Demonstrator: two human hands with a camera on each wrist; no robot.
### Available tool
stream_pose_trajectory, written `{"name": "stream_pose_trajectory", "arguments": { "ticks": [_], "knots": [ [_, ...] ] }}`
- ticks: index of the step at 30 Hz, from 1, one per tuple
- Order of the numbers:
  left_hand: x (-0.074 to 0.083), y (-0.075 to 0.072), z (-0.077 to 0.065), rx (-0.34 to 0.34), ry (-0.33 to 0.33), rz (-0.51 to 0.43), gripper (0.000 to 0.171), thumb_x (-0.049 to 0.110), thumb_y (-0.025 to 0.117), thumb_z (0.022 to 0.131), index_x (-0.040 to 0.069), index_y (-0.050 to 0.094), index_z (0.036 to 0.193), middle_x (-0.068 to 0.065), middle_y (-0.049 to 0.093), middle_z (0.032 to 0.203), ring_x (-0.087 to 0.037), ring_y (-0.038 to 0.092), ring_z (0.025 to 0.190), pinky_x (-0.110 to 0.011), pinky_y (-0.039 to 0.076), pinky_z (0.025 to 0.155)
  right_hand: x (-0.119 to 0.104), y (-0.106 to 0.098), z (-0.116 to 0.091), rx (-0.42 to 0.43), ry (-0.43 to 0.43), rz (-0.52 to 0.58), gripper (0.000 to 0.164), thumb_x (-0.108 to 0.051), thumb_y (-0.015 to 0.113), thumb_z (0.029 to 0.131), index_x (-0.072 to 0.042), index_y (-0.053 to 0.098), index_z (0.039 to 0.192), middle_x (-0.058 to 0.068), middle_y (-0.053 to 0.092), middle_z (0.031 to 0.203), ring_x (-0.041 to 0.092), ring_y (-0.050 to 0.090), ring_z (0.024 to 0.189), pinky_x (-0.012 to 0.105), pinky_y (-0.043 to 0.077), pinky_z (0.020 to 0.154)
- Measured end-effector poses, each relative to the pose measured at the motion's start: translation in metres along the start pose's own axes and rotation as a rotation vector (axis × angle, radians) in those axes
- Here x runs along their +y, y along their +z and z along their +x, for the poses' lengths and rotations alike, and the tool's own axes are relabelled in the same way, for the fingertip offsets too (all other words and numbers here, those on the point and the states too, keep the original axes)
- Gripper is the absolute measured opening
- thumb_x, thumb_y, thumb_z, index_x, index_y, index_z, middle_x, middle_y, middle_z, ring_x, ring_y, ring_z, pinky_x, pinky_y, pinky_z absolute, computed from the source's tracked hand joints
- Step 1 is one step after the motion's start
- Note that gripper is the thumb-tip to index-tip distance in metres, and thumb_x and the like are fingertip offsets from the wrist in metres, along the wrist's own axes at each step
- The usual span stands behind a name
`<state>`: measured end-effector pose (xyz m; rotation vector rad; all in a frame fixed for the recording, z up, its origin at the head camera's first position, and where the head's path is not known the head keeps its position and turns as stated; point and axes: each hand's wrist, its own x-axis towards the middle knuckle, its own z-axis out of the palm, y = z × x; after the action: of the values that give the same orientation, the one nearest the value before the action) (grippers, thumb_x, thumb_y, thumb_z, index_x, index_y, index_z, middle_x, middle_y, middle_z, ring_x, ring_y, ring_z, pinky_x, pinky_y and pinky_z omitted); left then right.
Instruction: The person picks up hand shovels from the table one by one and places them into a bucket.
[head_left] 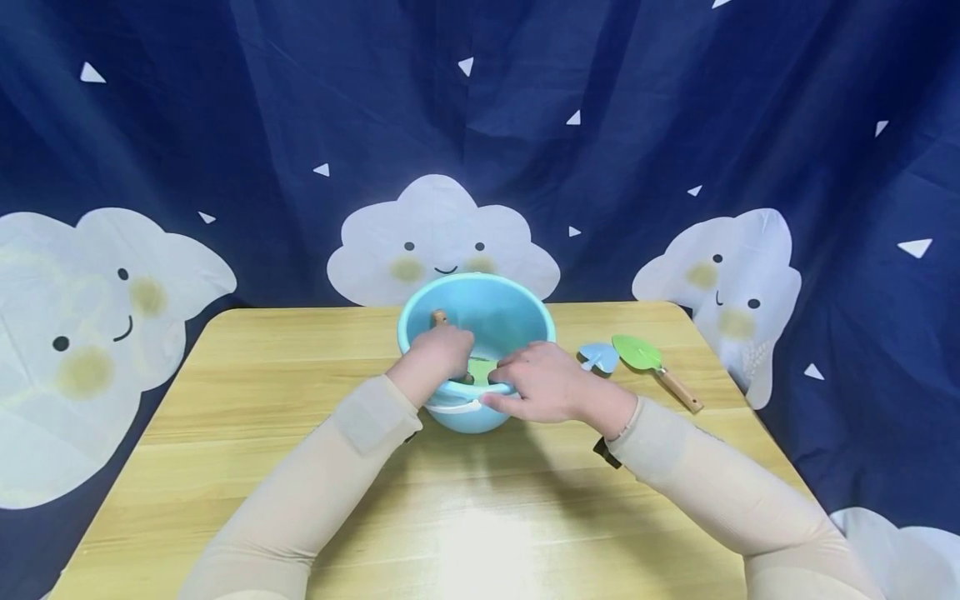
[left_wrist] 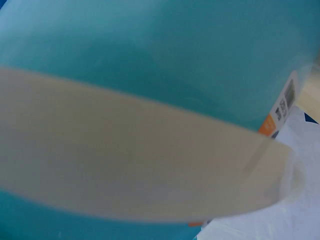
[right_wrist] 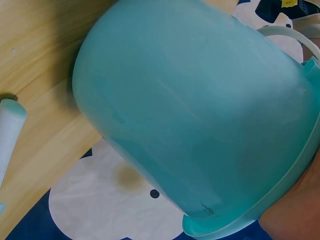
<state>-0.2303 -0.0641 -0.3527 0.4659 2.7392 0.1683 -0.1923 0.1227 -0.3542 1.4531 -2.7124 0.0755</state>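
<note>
A light blue bucket (head_left: 472, 421) stands on the table, its white handle (head_left: 453, 408) lowered against the near side. My left hand (head_left: 444, 348) reaches inside, knuckles up. It seems to grip a wooden handle (head_left: 439, 317), whose end sticks out beyond the hand; the fingertips are hidden. Something flat and green (head_left: 482, 371) shows low in the bucket between the hands, its kind unclear. Over the near right rim, my right hand (head_left: 542, 382) grips the bucket, thumb outside and fingers inside. The left wrist view shows only the bucket wall (left_wrist: 150, 45) and its blurred handle (left_wrist: 125, 155).
Right of the bucket lie a small light blue trowel (head_left: 598, 357) and a green trowel (head_left: 637, 353) with a wooden handle. The wooden table (head_left: 247, 375) ends at a dark blue curtain (head_left: 285, 125) with cloud prints. A barcode label (left_wrist: 280, 110) sits on the bucket's outside.
</note>
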Motion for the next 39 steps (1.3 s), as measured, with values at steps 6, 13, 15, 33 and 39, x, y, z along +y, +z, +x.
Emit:
{"name": "stream_pose_trajectory", "arguments": {
  "ticks": [6,13,15,33,39],
  "knots": [
    [0.0005,-0.0005,-0.0003,-0.054,-0.006,-0.023,0.010,0.012,0.072,0.089,0.012,0.064,0.095,-0.005,0.063,0.086,-0.022,0.054,0.076,-0.036,0.046,0.063,0.0009,0.0007,0.0001,0.005,-0.009,-0.002,0.037,-0.053,0.045,0.099,-0.026,0.056,0.075,-0.012,0.044,0.065,0.006,0.046,0.062,0.031,0.039,0.062],
    [0.0002,-0.0015,0.0017,-0.066,-0.007,-0.006,0.014,0.015,0.073,0.089,0.011,0.066,0.100,-0.014,0.066,0.125,-0.032,0.051,0.109,-0.036,0.048,0.063,0.0014,0.0008,0.0007,0.012,-0.018,0.001,0.038,-0.052,0.045,0.099,-0.026,0.053,0.072,-0.012,0.042,0.063,0.006,0.044,0.060,0.031,0.037,0.060],
    [0.0000,-0.0014,0.0022,-0.073,-0.010,-0.005,0.016,0.016,0.073,0.090,0.011,0.066,0.103,-0.015,0.060,0.136,-0.033,0.051,0.112,-0.037,0.048,0.063,0.0013,0.0007,0.0008,0.012,-0.018,0.002,0.038,-0.052,0.045,0.099,-0.026,0.052,0.072,-0.011,0.041,0.063,0.007,0.043,0.060,0.031,0.037,0.060],
    [-0.0005,-0.0008,0.0028,-0.074,-0.016,-0.032,0.023,0.016,0.074,0.090,0.010,0.066,0.111,-0.011,0.066,0.124,-0.026,0.058,0.091,-0.038,0.049,0.068,0.0009,-0.0012,0.0006,0.020,-0.014,0.010,0.039,-0.052,0.045,0.098,-0.026,0.047,0.069,-0.011,0.037,0.062,0.007,0.039,0.058,0.031,0.036,0.060],
    [0.0005,-0.0020,0.0037,0.000,0.004,-0.055,0.007,0.012,0.073,0.089,0.010,0.067,0.092,-0.005,0.067,0.086,-0.022,0.057,0.078,-0.038,0.050,0.077,0.0009,0.0001,0.0002,0.022,-0.011,0.009,0.039,-0.051,0.046,0.098,-0.026,0.047,0.069,-0.011,0.038,0.062,0.007,0.041,0.058,0.031,0.036,0.061]
  ]
}}
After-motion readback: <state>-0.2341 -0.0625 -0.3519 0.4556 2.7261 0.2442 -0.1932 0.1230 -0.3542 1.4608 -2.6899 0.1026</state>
